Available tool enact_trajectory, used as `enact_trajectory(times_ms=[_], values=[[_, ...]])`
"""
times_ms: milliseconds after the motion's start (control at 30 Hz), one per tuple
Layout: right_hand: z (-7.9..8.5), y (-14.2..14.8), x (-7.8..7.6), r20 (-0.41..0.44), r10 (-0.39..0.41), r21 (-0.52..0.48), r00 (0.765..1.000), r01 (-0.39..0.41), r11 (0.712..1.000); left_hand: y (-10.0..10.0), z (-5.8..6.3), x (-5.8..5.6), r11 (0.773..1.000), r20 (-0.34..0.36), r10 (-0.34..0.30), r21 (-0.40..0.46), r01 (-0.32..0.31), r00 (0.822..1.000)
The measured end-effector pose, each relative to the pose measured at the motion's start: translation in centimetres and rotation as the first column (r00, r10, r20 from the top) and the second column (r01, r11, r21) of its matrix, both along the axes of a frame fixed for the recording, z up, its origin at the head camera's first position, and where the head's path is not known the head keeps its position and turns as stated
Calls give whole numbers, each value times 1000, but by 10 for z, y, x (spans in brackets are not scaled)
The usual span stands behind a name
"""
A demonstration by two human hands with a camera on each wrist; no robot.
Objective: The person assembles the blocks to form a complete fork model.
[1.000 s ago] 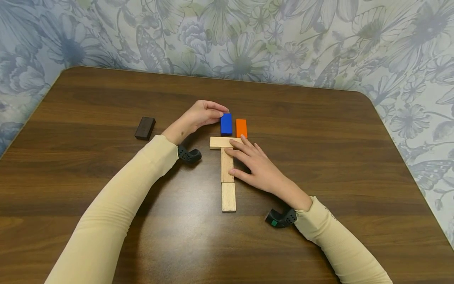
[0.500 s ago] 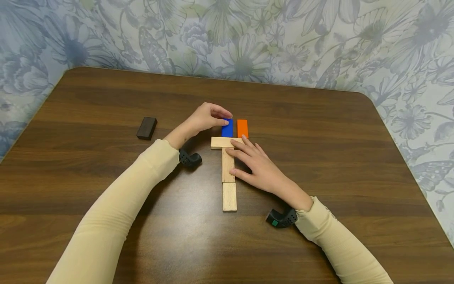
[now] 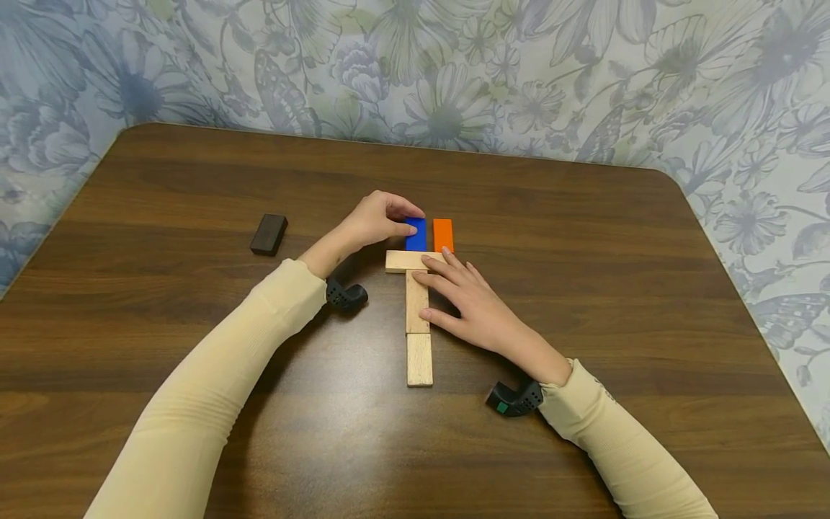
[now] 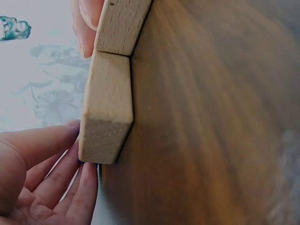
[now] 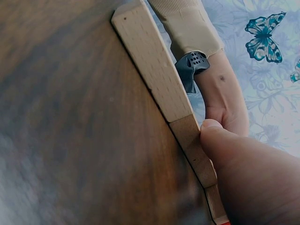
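My left hand (image 3: pixel 376 220) pinches a blue wooden block (image 3: pixel 416 241) between thumb and fingers. The block's near end sits right at the far side of a plain wooden block laid crosswise (image 3: pixel 400 261). Two more plain blocks run toward me in a line, the farther one (image 3: pixel 416 299) and the nearer one (image 3: pixel 419 360), forming a T with it. Spread across the T's right side, my right hand (image 3: pixel 476 310) rests its fingertips on the plain blocks. An orange block (image 3: pixel 443 235) stands just right of the blue one. In the left wrist view the plain block (image 4: pixel 105 103) mostly hides the blue one.
A black block (image 3: pixel 269 234) lies alone to the left on the brown wood-grain table (image 3: pixel 583 252). Behind the table's far edge rises a wall with floral wallpaper (image 3: pixel 447 79). Each wrist wears a black camera mount, such as the left one (image 3: pixel 347 296).
My left hand has drawn the blue block a little toward me, up to the crosswise plain block, and its thumb has come over the block's top. The right hand has stayed in place.
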State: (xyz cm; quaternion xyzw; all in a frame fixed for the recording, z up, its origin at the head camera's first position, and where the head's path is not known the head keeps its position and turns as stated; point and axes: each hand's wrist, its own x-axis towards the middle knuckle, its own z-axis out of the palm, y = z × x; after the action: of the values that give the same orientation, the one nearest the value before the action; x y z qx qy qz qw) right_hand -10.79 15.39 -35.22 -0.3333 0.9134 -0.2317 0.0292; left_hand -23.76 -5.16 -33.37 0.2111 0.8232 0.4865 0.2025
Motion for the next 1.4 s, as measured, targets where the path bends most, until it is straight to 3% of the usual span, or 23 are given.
enact_trajectory(times_ms=[300,767,1100,1233,1400], values=[[0,0,0,-3,1,-3,1000,-1,1000,-20,9,4,996,-99,81,54,-76,992],[-1,-1,1,-13,4,-6,1000,-4,1000,-93,25,20,972,-48,171,171,-161,984],[-1,-1,2,-13,5,0,1000,-5,1000,-158,26,32,942,-29,273,212,-261,962],[-1,0,2,-7,4,-4,1000,-4,1000,-181,23,35,953,-25,254,178,-246,967],[-1,1,3,-8,4,-5,1000,-4,1000,-205,17,39,987,6,137,81,-137,991]])
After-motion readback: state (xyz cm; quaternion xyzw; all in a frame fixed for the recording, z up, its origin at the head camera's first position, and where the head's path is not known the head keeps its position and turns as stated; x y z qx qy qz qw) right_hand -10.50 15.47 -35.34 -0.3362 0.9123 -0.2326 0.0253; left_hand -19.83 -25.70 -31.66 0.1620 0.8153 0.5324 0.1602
